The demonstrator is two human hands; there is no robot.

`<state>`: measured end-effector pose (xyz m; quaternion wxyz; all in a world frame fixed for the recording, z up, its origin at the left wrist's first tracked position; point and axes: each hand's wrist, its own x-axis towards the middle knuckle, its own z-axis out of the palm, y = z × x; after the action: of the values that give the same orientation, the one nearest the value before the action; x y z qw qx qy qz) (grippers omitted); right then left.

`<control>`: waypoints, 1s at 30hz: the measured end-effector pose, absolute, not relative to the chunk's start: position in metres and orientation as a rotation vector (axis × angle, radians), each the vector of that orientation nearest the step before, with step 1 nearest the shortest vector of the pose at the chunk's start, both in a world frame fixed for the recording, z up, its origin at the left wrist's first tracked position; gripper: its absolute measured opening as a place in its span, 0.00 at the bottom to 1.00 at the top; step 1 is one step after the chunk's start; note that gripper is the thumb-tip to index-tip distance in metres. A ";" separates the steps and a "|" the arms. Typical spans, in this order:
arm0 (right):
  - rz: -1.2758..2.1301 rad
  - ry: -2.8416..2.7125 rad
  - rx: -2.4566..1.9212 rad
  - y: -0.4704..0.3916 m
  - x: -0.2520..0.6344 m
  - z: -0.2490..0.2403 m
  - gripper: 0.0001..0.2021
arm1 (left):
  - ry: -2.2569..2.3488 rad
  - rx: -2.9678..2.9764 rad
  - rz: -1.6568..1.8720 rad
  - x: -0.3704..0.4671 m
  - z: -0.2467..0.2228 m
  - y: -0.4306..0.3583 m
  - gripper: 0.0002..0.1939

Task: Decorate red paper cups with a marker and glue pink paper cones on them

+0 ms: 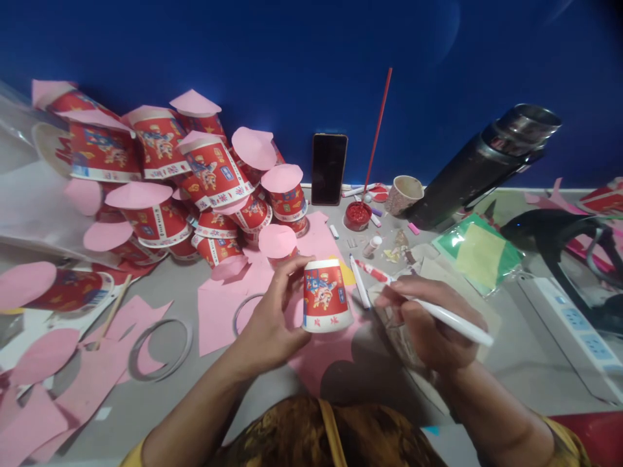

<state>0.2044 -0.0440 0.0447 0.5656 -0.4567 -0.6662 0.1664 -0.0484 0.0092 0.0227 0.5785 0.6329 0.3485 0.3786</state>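
My left hand (272,327) grips a red paper cup (325,299) from its left side, thumb low and fingers near the top. The cup has a cartoon figure printed on it, and its white, flower-marked wide end faces down. My right hand (440,318) is closed around a white marker pen (452,322) with a red front part. That front part points at the cup from the right and stays apart from it. Below the cup lies pink paper (324,366). Another white marker (360,282) rests on the table between my hands.
Red cups with pink paper cones (160,143) are piled at the left. A phone (329,170) leans on the blue wall. Toward the right are a small red pot (357,217), a paper cup (405,196), a black flask (477,165) and a power strip (574,324). Tape rings (187,337) lie left.
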 end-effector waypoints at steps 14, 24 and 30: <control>0.496 -1.979 -1.196 -0.024 0.207 0.036 0.49 | 0.670 1.457 0.834 -0.043 0.028 0.009 0.45; 0.331 -2.112 -1.153 -0.019 0.207 0.036 0.48 | 0.952 2.007 0.614 -0.044 0.064 0.006 0.48; 0.354 -2.001 -1.086 -0.020 0.208 0.050 0.35 | 1.026 2.025 0.617 -0.039 0.058 0.015 0.48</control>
<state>0.2077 -0.0203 0.0496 0.4065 -0.4308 -0.7934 0.1403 -0.0389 0.0150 0.0583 0.3843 0.7948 0.4024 0.2422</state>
